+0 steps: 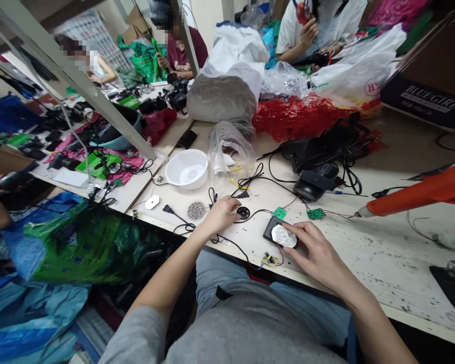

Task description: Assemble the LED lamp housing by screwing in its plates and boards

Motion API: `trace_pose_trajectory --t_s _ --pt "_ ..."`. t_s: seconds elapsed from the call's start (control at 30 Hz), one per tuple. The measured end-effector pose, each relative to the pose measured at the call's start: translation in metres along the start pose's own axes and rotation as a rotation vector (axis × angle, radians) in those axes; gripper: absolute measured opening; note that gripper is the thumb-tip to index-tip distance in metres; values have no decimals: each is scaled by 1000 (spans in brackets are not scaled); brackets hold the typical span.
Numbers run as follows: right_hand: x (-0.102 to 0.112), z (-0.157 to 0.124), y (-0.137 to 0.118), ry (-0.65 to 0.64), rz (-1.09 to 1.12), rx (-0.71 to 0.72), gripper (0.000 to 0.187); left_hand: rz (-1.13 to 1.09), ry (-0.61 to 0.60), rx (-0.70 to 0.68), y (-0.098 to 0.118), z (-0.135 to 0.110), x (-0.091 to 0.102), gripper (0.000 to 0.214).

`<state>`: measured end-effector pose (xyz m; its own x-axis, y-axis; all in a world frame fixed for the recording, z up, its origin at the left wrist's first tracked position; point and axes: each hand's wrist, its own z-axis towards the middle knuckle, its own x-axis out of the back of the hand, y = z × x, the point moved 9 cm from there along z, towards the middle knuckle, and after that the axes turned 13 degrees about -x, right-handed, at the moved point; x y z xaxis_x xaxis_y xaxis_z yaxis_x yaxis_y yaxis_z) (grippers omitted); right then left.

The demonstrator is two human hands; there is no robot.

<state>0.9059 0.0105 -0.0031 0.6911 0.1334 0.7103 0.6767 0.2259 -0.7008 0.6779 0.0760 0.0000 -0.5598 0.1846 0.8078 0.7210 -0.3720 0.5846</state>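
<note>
My left hand (220,216) has its fingertips against a round black disc (243,213) lying on the white tabletop, with thin black wire running from it. My right hand (318,251) grips a white, clear-lensed round plate (283,235) on a square black housing (271,228). Two small green circuit boards (279,213) (316,214) sit just beyond it, joined by thin wires. A black mains plug (169,209) lies left of my left hand, beside a small dish of metal screws (196,210).
A white bowl (186,169), a clear plastic bag (230,149) and a heap of black cabled lamps (314,182) stand beyond my hands. An orange hot-glue gun (420,189) lies to the right. Several co-workers sit across the table among plastic bags and red netting (296,119).
</note>
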Motion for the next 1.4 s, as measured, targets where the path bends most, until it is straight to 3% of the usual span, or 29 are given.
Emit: trace_pose_trajectory --t_s 0.17,0.33,0.53,0.67,0.77,0.87,1.0,1.17,1.4 --pt "21 -16 0 96 3 13 45 81 -292 -120 8 26 -18 41" --pt "46 -42 10 231 -36 -43 37 128 -435 -200 10 35 -22 43" --pt "55 -50 -2 256 -59 -31 31 142 -485 -186 6 39 -24 34" --pt "56 -25 -24 264 11 29 25 113 -436 -185 5 36 -20 34" --pt "38 18 -41 184 32 16 18 87 -388 -172 2 31 -18 34" --pt "-16 72 -43 -149 -170 -174 19 53 -353 -155 -2 27 -17 38" --pt "-59 121 -51 -308 -240 -266 21 55 -348 -128 -8 25 -20 47" --pt "-82 133 -38 -404 -303 -407 22 61 -373 -135 -9 27 -23 33" --pt "-85 124 -36 -465 -334 -473 24 75 -363 -108 -10 27 -22 43"
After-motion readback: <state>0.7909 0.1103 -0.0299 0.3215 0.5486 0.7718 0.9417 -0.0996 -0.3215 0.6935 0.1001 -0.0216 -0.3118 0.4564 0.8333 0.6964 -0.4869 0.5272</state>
